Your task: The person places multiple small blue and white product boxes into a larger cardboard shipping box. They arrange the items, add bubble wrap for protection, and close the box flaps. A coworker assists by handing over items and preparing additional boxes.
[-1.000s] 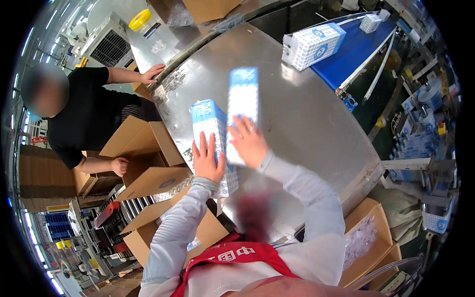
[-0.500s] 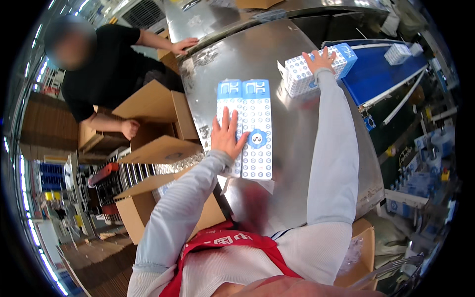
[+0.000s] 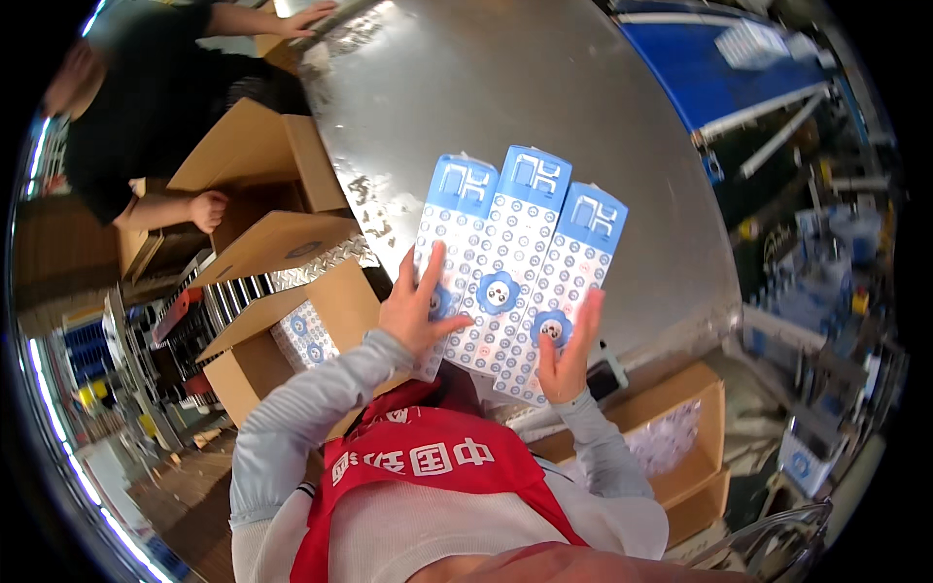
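Three tall white packs with blue tops and small printed patterns stand side by side, fanned slightly, over the near part of the metal table (image 3: 437,87). The left pack (image 3: 457,219) has my left hand (image 3: 410,309) pressed along its outer side, fingers lying on its front. Against the outer side of the right pack (image 3: 581,251) rests my right hand (image 3: 571,352), thumb on the front. Between them the middle pack (image 3: 525,223) sits a little higher, touched by neither hand. The row is squeezed from both sides. Whether the packs' lower ends touch the table, I cannot tell.
An open cardboard box (image 3: 243,379) at the left holds similar packs (image 3: 307,335). Beyond it is another open box (image 3: 238,146), with a co-worker's hand (image 3: 207,210) at its edge. A blue conveyor (image 3: 666,73) carries packs at the far right. Plastic-filled cardboard (image 3: 702,428) stands near right.
My right hand has brought a third pack from the far right to the other two. All three are now nearer me and tilted, and my view has shifted.
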Tool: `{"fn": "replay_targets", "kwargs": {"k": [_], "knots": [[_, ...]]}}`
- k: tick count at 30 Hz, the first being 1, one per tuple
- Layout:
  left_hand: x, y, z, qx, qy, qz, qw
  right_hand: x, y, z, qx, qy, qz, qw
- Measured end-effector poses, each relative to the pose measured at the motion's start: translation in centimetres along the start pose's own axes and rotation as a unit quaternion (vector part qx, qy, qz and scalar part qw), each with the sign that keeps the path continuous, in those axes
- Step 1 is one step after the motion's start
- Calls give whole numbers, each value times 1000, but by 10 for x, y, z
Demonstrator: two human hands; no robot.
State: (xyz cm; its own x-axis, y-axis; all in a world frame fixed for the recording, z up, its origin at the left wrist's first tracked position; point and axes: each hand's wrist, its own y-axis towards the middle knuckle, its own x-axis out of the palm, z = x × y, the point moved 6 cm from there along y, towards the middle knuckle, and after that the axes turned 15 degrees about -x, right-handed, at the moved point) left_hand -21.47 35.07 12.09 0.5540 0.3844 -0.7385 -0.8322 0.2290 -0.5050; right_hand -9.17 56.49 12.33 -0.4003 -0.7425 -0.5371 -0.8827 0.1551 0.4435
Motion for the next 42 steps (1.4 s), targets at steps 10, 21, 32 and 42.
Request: {"fn": "replay_targets", "kwargs": {"k": [10,21,32,42], "knots": [[8,71,-8,28,-357,-189,914,-5,-2,101,298,358,14,885],[10,67,-36,-34,-298,-332,894,-3,-16,118,311,224,-121,916],[-142,-126,-134,150,-424,-120,885,55,-60,-116,-44,333,-40,941],[-258,-214,-324,54,-145,60,986,150,-104,-206,168,13,-860,482]]}}
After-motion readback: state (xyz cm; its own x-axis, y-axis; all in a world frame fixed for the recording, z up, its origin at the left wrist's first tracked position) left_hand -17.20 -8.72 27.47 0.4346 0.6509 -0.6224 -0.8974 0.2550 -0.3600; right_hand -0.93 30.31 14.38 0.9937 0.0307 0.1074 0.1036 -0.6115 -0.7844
